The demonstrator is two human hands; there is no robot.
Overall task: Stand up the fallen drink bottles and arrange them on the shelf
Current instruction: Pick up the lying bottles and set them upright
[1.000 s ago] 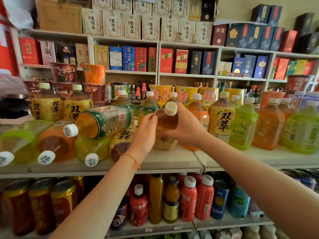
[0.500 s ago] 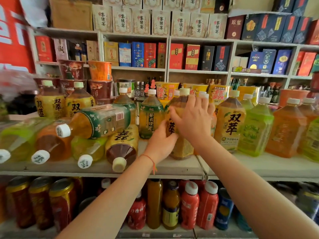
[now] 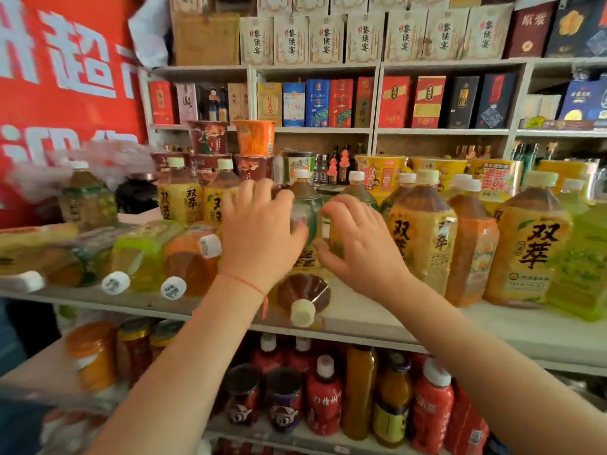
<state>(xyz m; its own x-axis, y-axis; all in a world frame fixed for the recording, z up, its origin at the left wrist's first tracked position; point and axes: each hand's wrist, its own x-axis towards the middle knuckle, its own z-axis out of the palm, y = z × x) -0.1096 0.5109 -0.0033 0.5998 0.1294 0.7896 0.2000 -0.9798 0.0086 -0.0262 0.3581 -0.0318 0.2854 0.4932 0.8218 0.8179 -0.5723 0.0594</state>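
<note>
Several drink bottles lie on their sides on the left of the white shelf (image 3: 377,320), white caps towards me. A green-labelled bottle (image 3: 306,221) lies on top of the pile, its cap (image 3: 210,246) pointing left. My left hand (image 3: 259,234) rests over its body with fingers spread. My right hand (image 3: 361,247) is at its base end, fingers loosely curved; whether it touches is unclear. Below my hands lies a dark tea bottle (image 3: 305,290). A yellow-labelled tea bottle (image 3: 423,234) stands upright just right of my right hand.
Upright bottles fill the shelf's right side: an orange bottle (image 3: 473,247), a yellow-labelled one (image 3: 532,247), a green one (image 3: 581,270). Two more upright bottles (image 3: 179,200) and noodle cups (image 3: 254,137) stand behind the pile. Red bottles (image 3: 325,395) and cans (image 3: 131,349) fill the shelf below.
Both hands let go of the yellow-labelled bottle, which now stands upright on the shelf, and moved left onto the green-labelled bottle atop the pile. My view also shifted left.
</note>
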